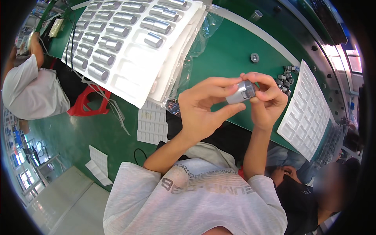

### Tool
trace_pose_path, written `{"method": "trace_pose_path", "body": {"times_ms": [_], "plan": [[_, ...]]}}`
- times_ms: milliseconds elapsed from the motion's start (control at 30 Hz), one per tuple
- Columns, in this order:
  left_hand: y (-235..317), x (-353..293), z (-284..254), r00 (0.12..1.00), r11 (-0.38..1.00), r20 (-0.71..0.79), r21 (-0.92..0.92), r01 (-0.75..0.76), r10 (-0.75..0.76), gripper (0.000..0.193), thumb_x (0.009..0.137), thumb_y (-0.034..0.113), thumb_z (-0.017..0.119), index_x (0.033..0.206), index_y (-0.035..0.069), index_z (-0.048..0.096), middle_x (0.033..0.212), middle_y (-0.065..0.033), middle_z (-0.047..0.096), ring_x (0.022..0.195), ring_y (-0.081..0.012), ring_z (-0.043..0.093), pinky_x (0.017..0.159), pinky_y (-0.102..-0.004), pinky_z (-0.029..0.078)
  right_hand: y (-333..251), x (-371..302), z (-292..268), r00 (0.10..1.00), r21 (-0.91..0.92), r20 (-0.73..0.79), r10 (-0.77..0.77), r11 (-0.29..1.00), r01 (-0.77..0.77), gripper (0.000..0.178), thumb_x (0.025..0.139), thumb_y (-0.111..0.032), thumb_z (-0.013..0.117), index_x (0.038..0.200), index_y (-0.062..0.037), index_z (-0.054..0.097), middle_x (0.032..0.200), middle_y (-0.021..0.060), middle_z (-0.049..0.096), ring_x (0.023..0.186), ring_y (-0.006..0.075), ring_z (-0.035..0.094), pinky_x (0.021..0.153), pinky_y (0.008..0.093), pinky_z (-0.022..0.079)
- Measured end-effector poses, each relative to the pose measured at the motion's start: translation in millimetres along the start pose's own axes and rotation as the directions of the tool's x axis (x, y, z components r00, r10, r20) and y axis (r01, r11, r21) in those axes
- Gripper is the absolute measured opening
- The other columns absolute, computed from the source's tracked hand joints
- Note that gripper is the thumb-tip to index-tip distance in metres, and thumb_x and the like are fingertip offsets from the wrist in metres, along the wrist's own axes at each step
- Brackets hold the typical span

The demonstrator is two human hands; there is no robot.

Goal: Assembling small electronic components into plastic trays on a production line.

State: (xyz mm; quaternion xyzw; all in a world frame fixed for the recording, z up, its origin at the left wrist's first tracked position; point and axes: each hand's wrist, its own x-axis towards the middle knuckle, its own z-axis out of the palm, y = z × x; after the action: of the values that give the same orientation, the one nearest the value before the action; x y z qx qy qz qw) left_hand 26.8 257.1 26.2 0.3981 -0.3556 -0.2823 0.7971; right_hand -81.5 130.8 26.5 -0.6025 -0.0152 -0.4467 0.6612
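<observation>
Between my two hands is a silver cylinder (236, 96) with a dark grey end piece (248, 90) that has a small opening in its side. My left hand (200, 105) grips the silver body between thumb and fingers. At the dark end, the fingers and thumb of my right hand (269, 96) are closed around the piece. Whether the end piece is fixed to the body or only pressed against it, I cannot tell. Small dark parts (285, 81) lie in a pile just right of my right hand. A short round metal piece (254, 58) stands on the green table beyond it.
At the left, a white tray (129, 74) holds rows of silver cylinders, atop stacked trays and clear plastic (203, 31). Another white moulded tray (303, 113) lies right. One more metal piece (256, 15) sits farther back. A red stool (92, 102) and other people are nearby.
</observation>
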Motion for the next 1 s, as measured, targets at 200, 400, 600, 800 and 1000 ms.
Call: {"method": "trace_pose_path", "body": {"times_ms": [200, 400, 600, 800, 1000], "plan": [[-2.0, -1.3, -1.8, 0.991, 0.984, -0.091, -0.16, 0.083, -0.099, 0.038, 0.074, -0.02, 0.074, 0.109, -0.007, 0.065, 0.123, -0.0227, 0.062, 0.113, -0.0283, 0.065, 0.093, -0.0392, 0.059, -3.4, 0.5, 17.2, 0.999, -0.342, -0.029, -0.014, 0.94, 0.003, 0.035, 0.075, 0.014, 0.067, 0.109, 0.0053, 0.067, 0.117, 0.0301, 0.066, 0.108, 0.036, 0.067, 0.093, 0.041, 0.054], [-0.6, 2.4, -0.9, 0.957, 0.947, -0.155, -0.25, 0.201, -0.244, 0.039, 0.075, -0.022, 0.071, 0.106, -0.003, 0.056, 0.125, -0.0275, 0.059, 0.112, -0.0286, 0.065, 0.092, -0.0394, 0.059, 3.4, -0.2, 36.8, 0.993, -0.642, 0.018, -0.116, 0.76, 0.1, 0.053, 0.069, 0.002, 0.075, 0.121, 0.0055, 0.064, 0.114, 0.0226, 0.069, 0.107, 0.0329, 0.068, 0.09, 0.0379, 0.056], [-2.9, 4.6, 0.1, 0.964, 0.955, -0.098, -0.19, 0.226, -0.247, 0.037, 0.074, -0.02, 0.074, 0.103, -0.005, 0.056, 0.122, -0.0253, 0.062, 0.108, -0.0241, 0.066, 0.091, -0.0353, 0.058, 12.4, -1.6, 35.7, 0.974, -0.757, -0.006, -0.226, 0.638, 0.143, 0.037, 0.071, 0.008, 0.071, 0.108, 0.0055, 0.068, 0.105, 0.0188, 0.071, 0.102, 0.0318, 0.07, 0.091, 0.0387, 0.057], [-1.7, 10.0, 2.7, 0.961, 0.964, -0.109, -0.097, 0.246, -0.256, 0.036, 0.076, -0.017, 0.075, 0.105, -0.007, 0.057, 0.119, -0.0244, 0.063, 0.108, -0.0252, 0.066, 0.092, -0.0357, 0.058, -0.4, 6.2, 32.6, 0.995, -0.768, -0.009, -0.096, 0.638, 0.055, 0.034, 0.068, 0.009, 0.075, 0.101, 0.0019, 0.067, 0.104, 0.0162, 0.072, 0.104, 0.0293, 0.071, 0.092, 0.0399, 0.057], [11.2, 6.2, -12.0, 0.972, 0.972, -0.02, 0.033, 0.235, -0.234, 0.039, 0.079, -0.012, 0.074, 0.114, -0.005, 0.058, 0.131, -0.022, 0.053, 0.118, -0.0293, 0.061, 0.099, -0.0392, 0.054, -29.2, 41.3, 2.7, 0.93, -0.649, 0.279, 0.24, 0.76, -0.001, 0.041, 0.064, -0.004, 0.09, 0.093, -0.0031, 0.061, 0.106, 0.0137, 0.073, 0.095, 0.0253, 0.072, 0.084, 0.0332, 0.055]]}}
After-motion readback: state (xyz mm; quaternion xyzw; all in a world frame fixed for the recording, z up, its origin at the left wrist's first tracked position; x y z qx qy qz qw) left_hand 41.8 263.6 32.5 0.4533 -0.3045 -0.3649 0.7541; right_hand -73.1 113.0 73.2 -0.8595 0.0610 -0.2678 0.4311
